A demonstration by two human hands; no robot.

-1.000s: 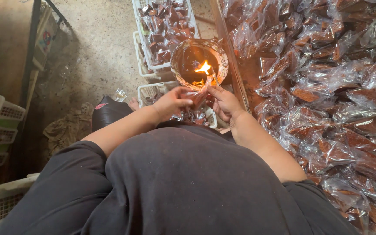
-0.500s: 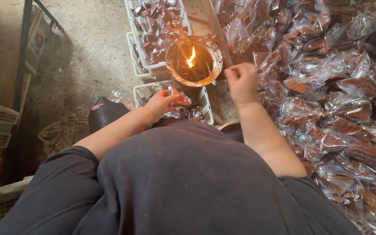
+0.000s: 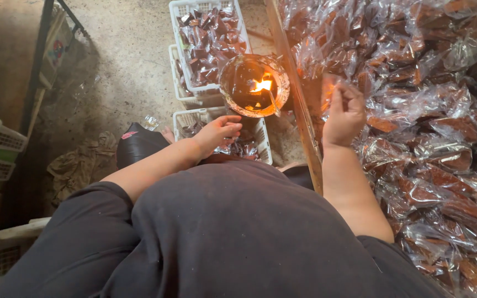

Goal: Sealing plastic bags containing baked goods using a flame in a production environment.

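Under left hand [image 3: 219, 134], half-hidden packets [image 3: 238, 148]

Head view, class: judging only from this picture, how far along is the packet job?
Done: the white basket beside the flame bowl is full of packets.
In hand: the left hand is over a part-filled basket; the right hand lifts a clear packet.
Left: a large heap of packets.

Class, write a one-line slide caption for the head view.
Left hand over a white basket, right hand lifting a clear packet beside a flame bowl.
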